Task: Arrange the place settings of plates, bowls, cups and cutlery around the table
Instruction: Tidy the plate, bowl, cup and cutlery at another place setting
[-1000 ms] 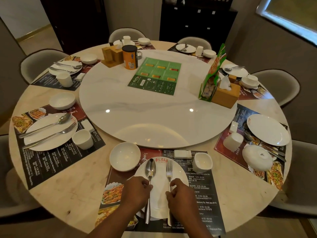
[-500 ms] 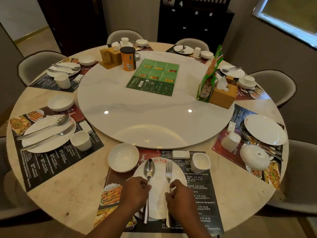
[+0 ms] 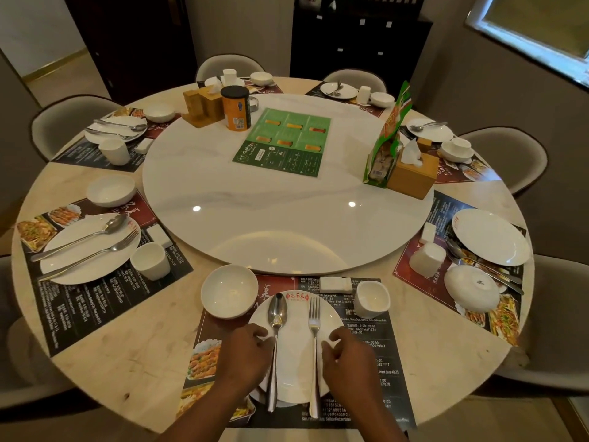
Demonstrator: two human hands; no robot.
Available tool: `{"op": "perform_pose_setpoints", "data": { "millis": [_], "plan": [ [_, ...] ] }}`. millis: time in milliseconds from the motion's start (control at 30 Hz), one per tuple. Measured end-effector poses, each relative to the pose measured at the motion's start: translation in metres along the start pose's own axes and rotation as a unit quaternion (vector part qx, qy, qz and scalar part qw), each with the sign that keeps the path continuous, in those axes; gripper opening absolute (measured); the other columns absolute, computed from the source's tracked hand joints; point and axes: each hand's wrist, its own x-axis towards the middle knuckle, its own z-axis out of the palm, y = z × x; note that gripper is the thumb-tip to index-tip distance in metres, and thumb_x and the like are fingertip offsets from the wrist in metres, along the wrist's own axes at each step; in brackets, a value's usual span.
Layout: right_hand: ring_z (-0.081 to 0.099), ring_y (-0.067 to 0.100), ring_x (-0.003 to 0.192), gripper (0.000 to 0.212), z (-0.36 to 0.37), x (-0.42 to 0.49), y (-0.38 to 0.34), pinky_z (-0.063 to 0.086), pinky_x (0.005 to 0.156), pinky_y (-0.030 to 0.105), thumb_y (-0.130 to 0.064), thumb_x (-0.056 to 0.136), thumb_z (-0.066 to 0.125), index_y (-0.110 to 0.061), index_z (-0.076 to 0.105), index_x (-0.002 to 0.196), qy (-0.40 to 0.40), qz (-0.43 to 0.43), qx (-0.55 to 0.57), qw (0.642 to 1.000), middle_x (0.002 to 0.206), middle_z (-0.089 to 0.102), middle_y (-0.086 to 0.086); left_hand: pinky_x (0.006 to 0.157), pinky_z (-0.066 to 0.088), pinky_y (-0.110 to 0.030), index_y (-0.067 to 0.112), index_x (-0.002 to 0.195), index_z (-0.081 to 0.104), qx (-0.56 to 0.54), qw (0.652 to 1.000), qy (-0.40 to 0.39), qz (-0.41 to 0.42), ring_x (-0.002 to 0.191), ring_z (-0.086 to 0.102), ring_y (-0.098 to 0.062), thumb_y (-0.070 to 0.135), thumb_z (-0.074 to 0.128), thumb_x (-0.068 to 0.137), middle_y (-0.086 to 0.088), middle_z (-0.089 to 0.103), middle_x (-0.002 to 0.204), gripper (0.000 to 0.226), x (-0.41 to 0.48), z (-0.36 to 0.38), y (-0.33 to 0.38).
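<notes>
squarely at 6 o'clock on the table (image 3: 127, 362), a white plate (image 3: 294, 362) on a dark printed placemat (image 3: 382, 362). across the plate, side by side, heads toward 12 o'clock: spoon (image 3: 276, 317) on the left, fork (image 3: 314, 327) on the right, handles out past the near rim. left hand (image 3: 247, 355) at 9 o'clock of the plate, fingers loosely curled, tips against the spoon handle; right hand (image 3: 350, 358) at 3 o'clock, curled likewise, tips by the fork handle. pinching or merely touching: cannot tell from this angle. bowl (image 3: 229, 291) at 10 o'clock of the plate, seemingly touching its rim; cup (image 3: 371, 298) at 2 o'clock, just apart; small white rest (image 3: 336, 284) at 1 o'clock, beside the cup. past them, at mid-table, the round turntable (image 3: 287, 218).
</notes>
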Motion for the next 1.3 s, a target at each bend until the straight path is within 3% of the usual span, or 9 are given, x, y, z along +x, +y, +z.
{"op": "perform_pose_setpoints", "data": {
  "millis": [133, 267, 367, 600, 767, 1067, 1167, 1300],
  "plan": [
    [0.059, 0.011, 0.086, 0.019, -0.010, -0.002, 0.017, 0.050, 0.073, 0.028, -0.027, 0.090, 0.063, -0.027, 0.055, 0.107, 0.049, 0.050, 0.034, 0.997, 0.094, 0.063, -0.006, 0.067, 0.054, -0.032, 0.015, 0.100, 0.063, -0.013, 0.996, 0.088, -0.008, 0.072, 0.061, -0.013, 0.016, 0.074, 0.082, 0.008, 0.057, 0.078, 0.021, -0.006, -0.014, -0.008],
    [0.062, 0.015, 0.085, 0.019, -0.011, -0.005, 0.026, 0.047, 0.073, 0.029, -0.019, 0.092, 0.061, -0.034, 0.053, 0.101, -0.007, 0.089, 0.083, 0.993, 0.086, 0.066, -0.009, 0.060, 0.044, -0.025, 0.020, 0.107, 0.065, -0.004, 0.998, 0.055, -0.001, 0.064, 0.057, -0.004, 0.015, 0.071, 0.084, 0.012, 0.060, 0.064, 0.025, -0.010, -0.018, -0.018],
    [0.057, 0.010, 0.078, 0.018, -0.012, -0.005, 0.026, 0.045, 0.071, 0.028, -0.018, 0.093, 0.060, -0.034, 0.054, 0.097, -0.018, 0.092, 0.102, 0.990, 0.081, 0.063, -0.012, 0.056, 0.036, -0.016, 0.022, 0.110, 0.068, -0.004, 0.999, 0.048, 0.008, 0.065, 0.056, -0.002, 0.014, 0.070, 0.084, 0.011, 0.061, 0.066, 0.027, -0.011, -0.018, -0.021],
    [0.060, 0.009, 0.080, 0.020, -0.015, 0.002, 0.025, 0.045, 0.068, 0.027, -0.015, 0.092, 0.063, -0.030, 0.059, 0.105, -0.022, 0.119, 0.127, 0.985, 0.081, 0.067, -0.008, 0.058, 0.036, -0.013, 0.021, 0.110, 0.069, -0.004, 0.999, 0.048, 0.001, 0.066, 0.053, 0.000, 0.015, 0.072, 0.084, 0.014, 0.061, 0.071, 0.027, -0.013, -0.018, -0.020],
    [0.056, 0.003, 0.076, 0.019, -0.016, 0.004, 0.025, 0.038, 0.057, 0.018, -0.017, 0.093, 0.061, -0.033, 0.056, 0.103, -0.022, 0.116, 0.124, 0.985, 0.082, 0.065, -0.008, 0.064, 0.042, -0.024, 0.023, 0.108, 0.069, 0.009, 0.999, 0.045, -0.001, 0.070, 0.057, -0.007, 0.018, 0.073, 0.083, 0.012, 0.063, 0.073, 0.026, -0.014, -0.019, -0.021],
    [0.059, 0.006, 0.079, 0.018, -0.014, 0.002, 0.028, 0.046, 0.067, 0.027, -0.019, 0.093, 0.061, -0.031, 0.058, 0.107, -0.027, 0.124, 0.125, 0.984, 0.083, 0.066, -0.008, 0.072, 0.044, -0.026, 0.019, 0.107, 0.070, 0.006, 0.999, 0.038, -0.007, 0.076, 0.057, -0.013, 0.017, 0.074, 0.083, 0.005, 0.068, 0.083, 0.024, -0.016, -0.023, -0.017],
    [0.056, 0.000, 0.077, 0.016, -0.017, 0.001, 0.027, 0.040, 0.061, 0.018, -0.021, 0.095, 0.060, -0.030, 0.058, 0.108, -0.035, 0.110, 0.128, 0.985, 0.086, 0.064, -0.010, 0.075, 0.040, -0.024, 0.016, 0.107, 0.069, 0.003, 0.999, 0.041, -0.016, 0.076, 0.053, -0.011, 0.015, 0.072, 0.085, -0.003, 0.072, 0.094, 0.022, -0.017, -0.025, -0.013],
    [0.056, -0.004, 0.075, 0.013, -0.030, -0.004, 0.031, 0.038, 0.059, 0.013, -0.026, 0.094, 0.059, -0.036, 0.054, 0.102, -0.038, 0.090, 0.102, 0.990, 0.084, 0.062, -0.014, 0.075, 0.048, -0.031, 0.010, 0.098, 0.069, -0.015, 0.995, 0.096, 0.013, 0.077, 0.058, -0.018, 0.008, 0.070, 0.083, -0.008, 0.069, 0.095, 0.015, -0.017, -0.030, -0.003]
  ]
}}
